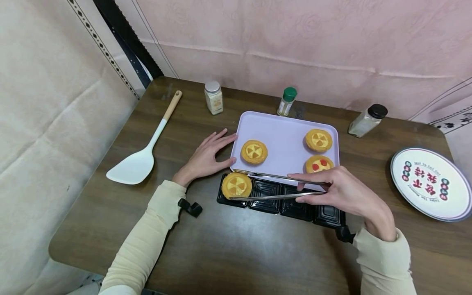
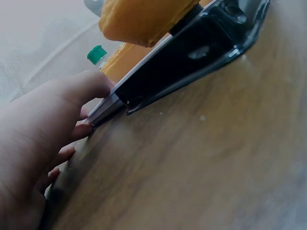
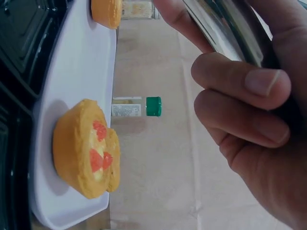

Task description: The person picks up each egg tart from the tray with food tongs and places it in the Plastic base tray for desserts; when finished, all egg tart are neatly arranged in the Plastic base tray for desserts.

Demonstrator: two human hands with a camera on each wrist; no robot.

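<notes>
My right hand (image 1: pixel 343 192) holds metal tongs (image 1: pixel 280 197), their two arms reaching left over a black compartment tray (image 1: pixel 264 200). The tong tips lie on either side of a tart (image 1: pixel 236 185) with a yellow patterned top, at the tray's leftmost compartment. In the left wrist view a tart (image 2: pixel 144 21) appears tilted above the black tray. My left hand (image 1: pixel 206 157), fingers spread, touches the left edge of a lilac tray (image 1: pixel 282 143), thumb at its near corner. On this tray lie two yellow-topped tarts (image 1: pixel 254 152) and one with red pieces (image 3: pixel 98 148), partly behind my right hand.
A white spatula (image 1: pixel 136 164) lies at left. Along the back stand a silver-capped jar (image 1: pixel 214 98) and a green-capped bottle (image 1: pixel 286 102), with a black-capped jar (image 1: pixel 366 121) farther right. A printed white plate (image 1: pixel 429 184) sits at the right.
</notes>
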